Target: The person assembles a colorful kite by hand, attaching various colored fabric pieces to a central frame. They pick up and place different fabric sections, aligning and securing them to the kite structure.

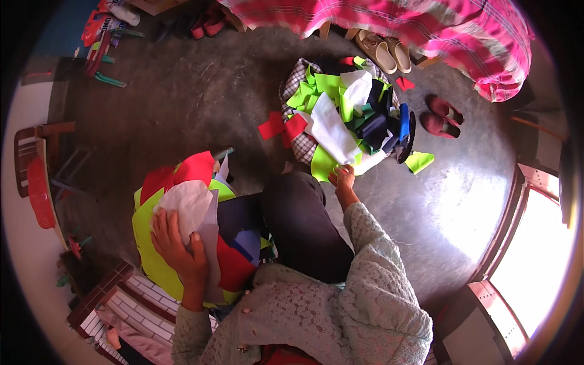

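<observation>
Two heaps of cloth scraps lie before me, one at my left side and one further off at the right. My left hand (181,252) rests with its fingers out on a white cloth piece (185,201), on top of lime-green cloth (151,258) and red cloth (194,168). Reaching to the near edge of the far heap, my right hand (345,180) pinches a lime-green scrap (322,164). Beside that scrap is a long white scrap (331,131). A checked cloth (302,148) shows under the far heap; its full shape is hidden.
Red scraps (271,125) and a lime-green scrap (420,162) lie on the grey floor around the heap. Maroon shoes (441,115) and beige clogs (376,52) stand beyond, near a pink checked cover (389,18). At far left is a red-seated chair (40,193); light enters through a doorway (535,261).
</observation>
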A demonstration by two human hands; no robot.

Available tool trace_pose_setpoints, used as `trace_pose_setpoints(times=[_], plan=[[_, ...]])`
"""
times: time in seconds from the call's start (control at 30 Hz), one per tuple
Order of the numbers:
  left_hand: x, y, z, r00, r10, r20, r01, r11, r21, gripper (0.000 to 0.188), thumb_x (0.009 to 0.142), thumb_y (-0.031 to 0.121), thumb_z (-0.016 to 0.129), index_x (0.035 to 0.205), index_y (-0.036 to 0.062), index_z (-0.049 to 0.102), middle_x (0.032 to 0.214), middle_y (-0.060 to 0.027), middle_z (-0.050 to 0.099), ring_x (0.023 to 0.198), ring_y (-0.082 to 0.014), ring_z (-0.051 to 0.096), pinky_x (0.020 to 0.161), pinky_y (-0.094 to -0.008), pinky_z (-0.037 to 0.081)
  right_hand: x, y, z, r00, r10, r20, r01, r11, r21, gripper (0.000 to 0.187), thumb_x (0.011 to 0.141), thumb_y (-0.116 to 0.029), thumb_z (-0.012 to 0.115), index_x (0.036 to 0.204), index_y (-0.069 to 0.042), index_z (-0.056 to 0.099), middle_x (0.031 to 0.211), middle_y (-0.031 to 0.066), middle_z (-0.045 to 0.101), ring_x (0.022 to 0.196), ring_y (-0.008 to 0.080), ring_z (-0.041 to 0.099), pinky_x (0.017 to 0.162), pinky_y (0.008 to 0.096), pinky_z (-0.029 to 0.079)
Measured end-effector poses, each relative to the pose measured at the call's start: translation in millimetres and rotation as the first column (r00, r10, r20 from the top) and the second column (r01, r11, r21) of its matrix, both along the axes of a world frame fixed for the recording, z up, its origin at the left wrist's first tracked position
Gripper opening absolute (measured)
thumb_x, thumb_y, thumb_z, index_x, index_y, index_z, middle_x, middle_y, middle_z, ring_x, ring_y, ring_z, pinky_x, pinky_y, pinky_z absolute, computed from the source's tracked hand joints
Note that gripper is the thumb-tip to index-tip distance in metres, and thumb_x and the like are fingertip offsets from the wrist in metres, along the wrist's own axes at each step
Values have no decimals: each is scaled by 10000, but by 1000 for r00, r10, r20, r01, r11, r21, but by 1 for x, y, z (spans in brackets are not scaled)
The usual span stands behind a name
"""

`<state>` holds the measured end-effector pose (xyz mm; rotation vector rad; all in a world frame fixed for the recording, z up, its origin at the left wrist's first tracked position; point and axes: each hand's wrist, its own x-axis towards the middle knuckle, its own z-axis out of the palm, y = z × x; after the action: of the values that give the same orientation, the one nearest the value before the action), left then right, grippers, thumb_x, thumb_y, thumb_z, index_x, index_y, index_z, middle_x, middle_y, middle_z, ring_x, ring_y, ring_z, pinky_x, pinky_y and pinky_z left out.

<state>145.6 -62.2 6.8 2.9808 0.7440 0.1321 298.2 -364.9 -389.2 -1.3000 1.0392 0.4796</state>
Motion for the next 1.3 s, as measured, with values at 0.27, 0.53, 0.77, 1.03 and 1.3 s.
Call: trace_pose_setpoints(times=[0.27,0.53,0.77,1.03,1.3], plan=[[2,-1,3,1000,-3,0,3,1000,-4,523,841,314,456,1269,12,448,1368,-190,392,1301,-395,298,1064,-516,152,9,7,-28,980,-186,72,187,982,-22,287,774,-142,719,940,-38,510,599,36,509,427,157,460,387,267,364],[0,0,4,999,-5,38,5,1000,-1,507,813,282,488,1247,20,467,1349,-190,410,1284,-392,320,1051,-521,174,41,-9,18,945,-133,297,88,983,160,172,854,-201,639,891,-57,552,574,12,472,443,125,426,415,255,353],[-10,-4,1,991,-10,131,6,999,32,496,795,248,542,1246,53,474,1337,-175,423,1275,-376,335,1045,-522,192,56,-17,160,757,-134,640,-124,932,341,163,895,-200,597,1034,-115,588,777,-58,550,547,10,390,461,164,300],[-15,-1,-4,983,23,180,-34,998,58,525,801,299,571,1259,72,450,1338,-137,433,1295,-319,327,1070,-509,181,34,-7,316,674,-178,716,-173,905,388,205,899,-191,586,1076,-88,563,871,-17,604,665,52,525,541,184,418],[-24,1,-9,944,53,326,-46,998,-32,629,768,363,623,1286,70,416,1374,-154,382,1305,-318,304,1070,-515,175,-11,1,384,717,-216,663,-422,623,659,227,899,-195,575,1098,-90,546,1018,37,613,946,182,589,855,338,477]])
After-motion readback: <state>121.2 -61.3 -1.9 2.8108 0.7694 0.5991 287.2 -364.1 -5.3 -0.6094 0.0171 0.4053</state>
